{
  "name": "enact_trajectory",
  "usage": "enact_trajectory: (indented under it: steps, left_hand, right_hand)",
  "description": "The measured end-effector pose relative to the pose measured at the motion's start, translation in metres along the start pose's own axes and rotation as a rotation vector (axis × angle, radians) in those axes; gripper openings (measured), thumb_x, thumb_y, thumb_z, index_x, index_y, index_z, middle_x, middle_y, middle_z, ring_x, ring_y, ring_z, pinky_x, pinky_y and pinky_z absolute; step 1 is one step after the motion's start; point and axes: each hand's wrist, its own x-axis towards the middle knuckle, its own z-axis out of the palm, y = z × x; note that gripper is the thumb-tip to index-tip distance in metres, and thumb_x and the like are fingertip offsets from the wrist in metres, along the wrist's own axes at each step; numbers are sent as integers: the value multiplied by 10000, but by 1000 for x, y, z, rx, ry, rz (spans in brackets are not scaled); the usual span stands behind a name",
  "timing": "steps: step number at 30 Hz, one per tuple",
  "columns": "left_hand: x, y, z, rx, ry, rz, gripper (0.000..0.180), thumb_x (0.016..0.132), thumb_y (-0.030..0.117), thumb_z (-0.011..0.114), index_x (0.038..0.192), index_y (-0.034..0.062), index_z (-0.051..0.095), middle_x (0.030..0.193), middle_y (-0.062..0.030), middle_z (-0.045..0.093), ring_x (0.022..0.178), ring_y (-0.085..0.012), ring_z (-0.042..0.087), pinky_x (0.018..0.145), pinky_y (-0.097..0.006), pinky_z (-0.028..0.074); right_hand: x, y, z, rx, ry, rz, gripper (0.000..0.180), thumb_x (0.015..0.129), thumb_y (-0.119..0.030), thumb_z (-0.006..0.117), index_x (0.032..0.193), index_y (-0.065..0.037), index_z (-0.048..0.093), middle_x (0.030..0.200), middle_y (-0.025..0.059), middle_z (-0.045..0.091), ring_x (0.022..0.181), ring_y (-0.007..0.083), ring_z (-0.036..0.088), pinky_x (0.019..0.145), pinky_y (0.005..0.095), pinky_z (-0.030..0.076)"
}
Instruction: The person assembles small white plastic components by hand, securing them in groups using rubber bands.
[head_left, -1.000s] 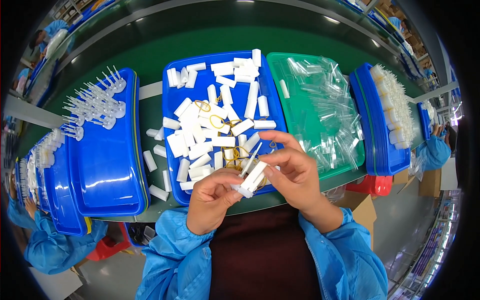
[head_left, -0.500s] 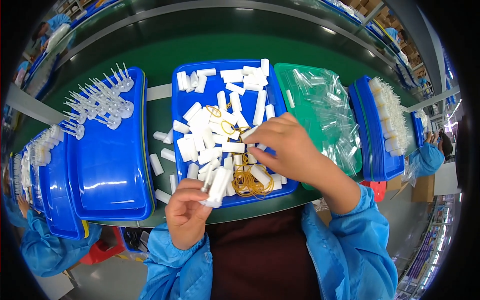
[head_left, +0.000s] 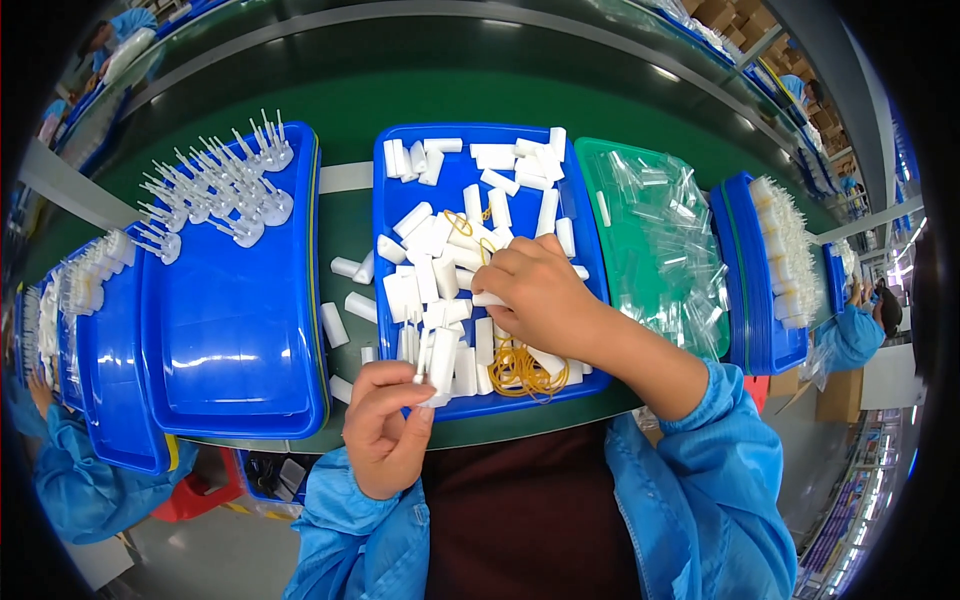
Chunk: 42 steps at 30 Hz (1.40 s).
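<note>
My left hand [head_left: 388,425], closed, holds a white pronged plastic part [head_left: 421,355] upright at the near edge of the blue tray [head_left: 390,132]. A white foam-like block [head_left: 443,362] stands among its thin prongs. Over the middle of that tray, my right hand [head_left: 540,292] pinches another white block [head_left: 488,299], mostly hidden by the fingers. Loose white blocks [head_left: 428,236] lie heaped in the tray around both hands. Tan rubber bands [head_left: 525,372] lie bunched near the right wrist, with several more among the blocks.
At left, a stack of blue trays [head_left: 235,350] bears several pronged white parts [head_left: 215,185]. Loose blocks [head_left: 334,325] lie between the trays. To the right are a green tray [head_left: 640,310] of clear plastic pieces [head_left: 675,240] and stacked blue trays [head_left: 748,290] of white pieces. Other people work nearby.
My right hand has closed its thumb and fingers on a white block. The left hand still holds its part, now more upright. The whole view has shifted slightly, putting the trays further right.
</note>
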Motion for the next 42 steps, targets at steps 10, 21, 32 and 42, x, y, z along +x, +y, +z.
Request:
enact_trajectory:
  steps: [10,21,32,42]
  left_hand:
    - [12,1,11,353,-344,216,331,681,-116,615,948,66,687,933,-91,544,772,-224,545,654,-291,441]
    - [10,-6,28,353,-493,325,377,637,-101,631,961,83,688,999,-108,569,794,-274,572,677,-341,481]
    - [8,-7,34,363,-491,292,371,652,-113,620,965,78,676,1028,-128,573,770,-277,578,667,-344,474]
    - [8,-6,36,367,-477,261,329,680,-119,609,943,69,670,1044,-129,583,737,-278,571,649,-334,466]
  right_hand:
    - [-18,1,-30,605,254,279,251,755,71,524,964,-35,612,894,56,551,750,154,587,614,261,491]
    - [-32,-3,-38,1367,224,471,272,808,52,515,1074,-5,527,916,59,626,827,91,607,717,219,471]
    - [-41,2,-49,1461,48,523,223,802,75,590,1014,13,557,966,90,643,889,121,634,788,243,500]
    - [-41,0,-48,1418,-4,501,216,796,73,607,1001,16,569,963,76,637,900,114,625,765,231,496]
